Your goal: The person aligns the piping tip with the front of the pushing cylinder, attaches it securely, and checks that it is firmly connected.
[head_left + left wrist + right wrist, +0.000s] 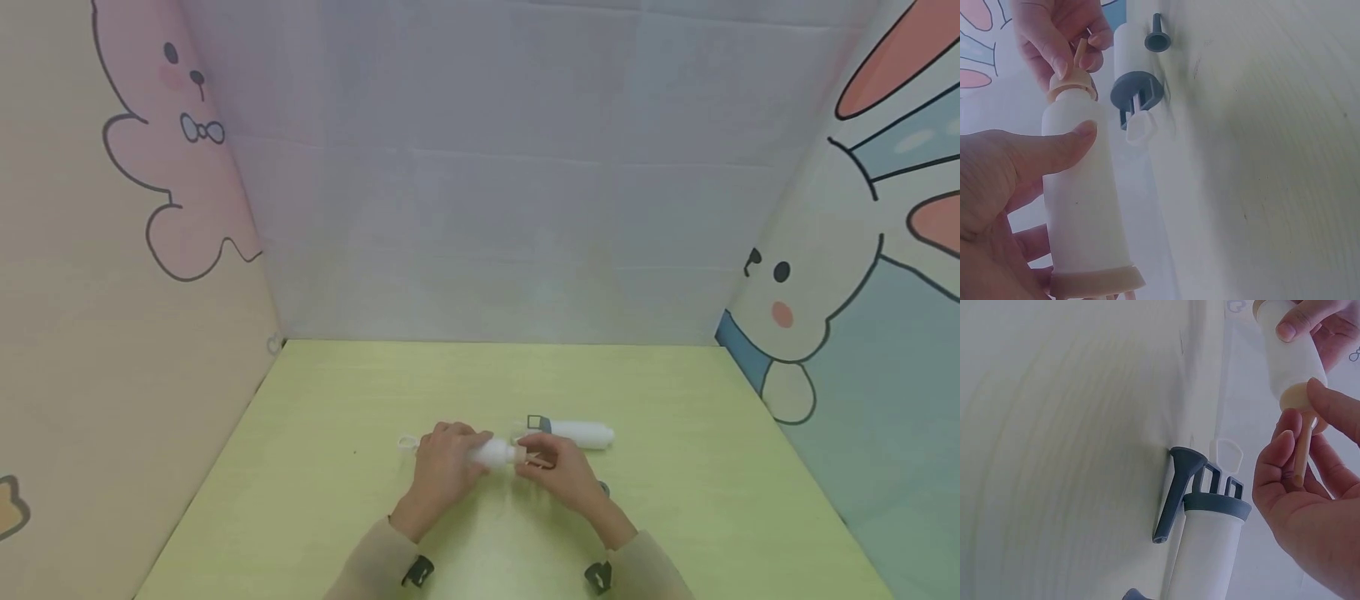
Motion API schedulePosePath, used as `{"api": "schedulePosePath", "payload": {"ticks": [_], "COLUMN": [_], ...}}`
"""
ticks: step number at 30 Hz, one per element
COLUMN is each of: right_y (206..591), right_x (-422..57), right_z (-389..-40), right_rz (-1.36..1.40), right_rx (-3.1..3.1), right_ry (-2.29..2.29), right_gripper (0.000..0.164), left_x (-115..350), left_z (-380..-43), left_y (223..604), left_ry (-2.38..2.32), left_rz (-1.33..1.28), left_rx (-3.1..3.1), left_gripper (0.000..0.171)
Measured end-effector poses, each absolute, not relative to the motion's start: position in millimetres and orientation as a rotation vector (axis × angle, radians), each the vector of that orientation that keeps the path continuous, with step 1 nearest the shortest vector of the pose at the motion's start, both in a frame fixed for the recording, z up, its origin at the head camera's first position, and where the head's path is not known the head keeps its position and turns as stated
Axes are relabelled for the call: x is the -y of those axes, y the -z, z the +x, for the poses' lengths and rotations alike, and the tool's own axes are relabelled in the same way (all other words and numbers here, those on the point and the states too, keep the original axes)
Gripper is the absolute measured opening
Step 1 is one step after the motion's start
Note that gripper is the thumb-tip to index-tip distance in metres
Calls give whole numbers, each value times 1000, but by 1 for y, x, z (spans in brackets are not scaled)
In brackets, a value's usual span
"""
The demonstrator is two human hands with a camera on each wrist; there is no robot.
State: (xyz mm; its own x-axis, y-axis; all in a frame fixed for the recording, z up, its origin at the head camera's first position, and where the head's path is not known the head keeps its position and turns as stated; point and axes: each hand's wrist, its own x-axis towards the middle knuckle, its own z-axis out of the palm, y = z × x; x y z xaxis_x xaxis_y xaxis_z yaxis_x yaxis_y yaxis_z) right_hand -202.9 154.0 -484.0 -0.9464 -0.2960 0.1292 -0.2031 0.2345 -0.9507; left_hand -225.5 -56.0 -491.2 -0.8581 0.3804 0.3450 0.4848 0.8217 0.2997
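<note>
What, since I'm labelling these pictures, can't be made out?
Head view: the beige rear flange of the held tube, hidden by the left hand.
Head view: most of a small dark piece, behind the right wrist.
Right wrist view: the far end of the loose tube, cut off by the lower edge.

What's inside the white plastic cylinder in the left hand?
Only its outer wall shows; the white plastic cylinder hides any contents. At its narrow end, the right hand pinches a beige funnel-shaped nozzle; a beige collar rings the other.
</note>
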Motion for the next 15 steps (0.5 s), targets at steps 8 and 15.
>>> {"api": "schedulePosePath", "payload": {"ticks": [8, 15], "right_y": [492, 506], "right_x": [-158, -162], "right_z": [-204, -209], "right_rz": [-530, -565], "right_rx": [-2375, -2342], "right_ry": [1845, 1853], "right_gripper": [33, 34], "left_x": [56, 54], "left_z": [-217, -214], "left_y": [491, 494], "left_ry": [583, 589], "left_rz": [-652, -666], "left_rx": [2713, 2702], "left_gripper": [45, 46]}}
